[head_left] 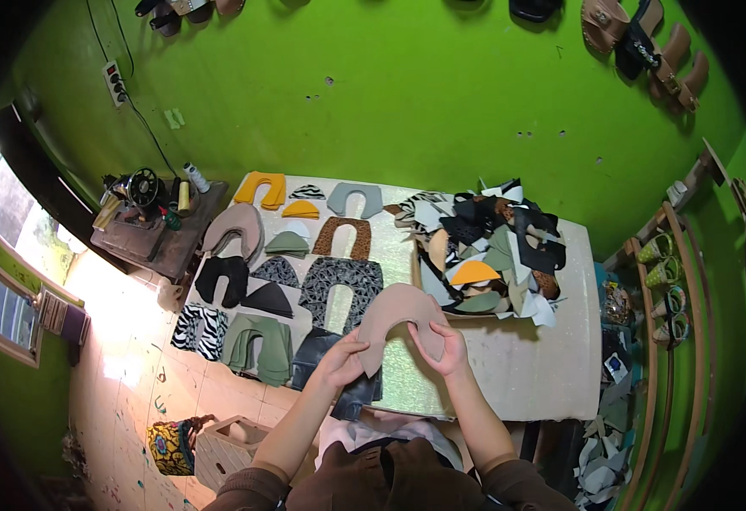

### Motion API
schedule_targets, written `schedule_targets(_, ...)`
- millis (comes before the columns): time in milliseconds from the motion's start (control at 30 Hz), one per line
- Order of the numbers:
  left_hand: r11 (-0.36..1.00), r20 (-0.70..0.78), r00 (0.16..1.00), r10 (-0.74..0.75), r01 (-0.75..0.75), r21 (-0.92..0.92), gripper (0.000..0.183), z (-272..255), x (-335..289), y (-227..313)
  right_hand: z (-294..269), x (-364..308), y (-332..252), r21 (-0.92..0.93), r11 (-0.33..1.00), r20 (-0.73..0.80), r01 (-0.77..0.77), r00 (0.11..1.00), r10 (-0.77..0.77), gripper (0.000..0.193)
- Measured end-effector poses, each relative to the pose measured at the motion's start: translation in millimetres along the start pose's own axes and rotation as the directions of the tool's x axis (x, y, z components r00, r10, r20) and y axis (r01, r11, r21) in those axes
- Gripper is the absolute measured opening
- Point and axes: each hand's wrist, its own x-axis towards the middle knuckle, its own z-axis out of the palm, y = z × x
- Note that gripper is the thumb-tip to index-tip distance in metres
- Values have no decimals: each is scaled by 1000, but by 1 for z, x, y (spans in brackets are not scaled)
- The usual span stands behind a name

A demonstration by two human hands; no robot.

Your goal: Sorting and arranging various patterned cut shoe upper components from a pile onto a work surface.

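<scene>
My left hand [341,360] and my right hand [445,347] hold up a beige U-shaped cut piece [401,304] of leather-like material by its two legs, its curve pointing away from me. Fingers of both hands are closed on its edges. It hangs over the near part of the table [526,375]. Beside my left hand lie dark blue-black pieces [313,349]. Farther left are a grey-black patterned U-shaped piece [364,277], a green stack [258,347], zebra-print pieces [200,329], black pieces [221,281] and a beige stack [235,230].
A box heaped with mixed scraps [483,247] stands at the table's back right. A sewing machine [143,189] is on a small table at the left. Shoes sit on a wooden rack [655,341] at right. A plastic stool [228,447] and patterned bag [170,447] are on the floor.
</scene>
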Motion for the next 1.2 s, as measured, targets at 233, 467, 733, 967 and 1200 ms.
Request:
schedule_targets(233, 988, -57, 997, 52, -60, -145, 35, -39, -41, 56, 16, 41, 63, -90, 995, 39, 38, 999, -35, 59)
schedule_targets(467, 988, -177, 972, 152, -148, 33, 35, -86, -86, 178, 45, 115, 170, -96, 986, 9, -139, 990, 140, 48)
schedule_targets(733, 971, -179, 961, 213, -187, 152, 42, -123, -96, 321, 87, 226, 248, -82, 982, 83, -172, 980, 179, 43)
schedule_targets(967, 960, -297, 917, 265, -222, 172, 37, -150, -60, 404, 118, 313, 266, -190, 970, 50, -151, 985, 163, 40)
schedule_targets(1200, 974, -310, 925, 222, -195, 115, 29, -179, -29, 440, 131, 359, 273, -298, 950, 25, -95, 994, 108, 46)
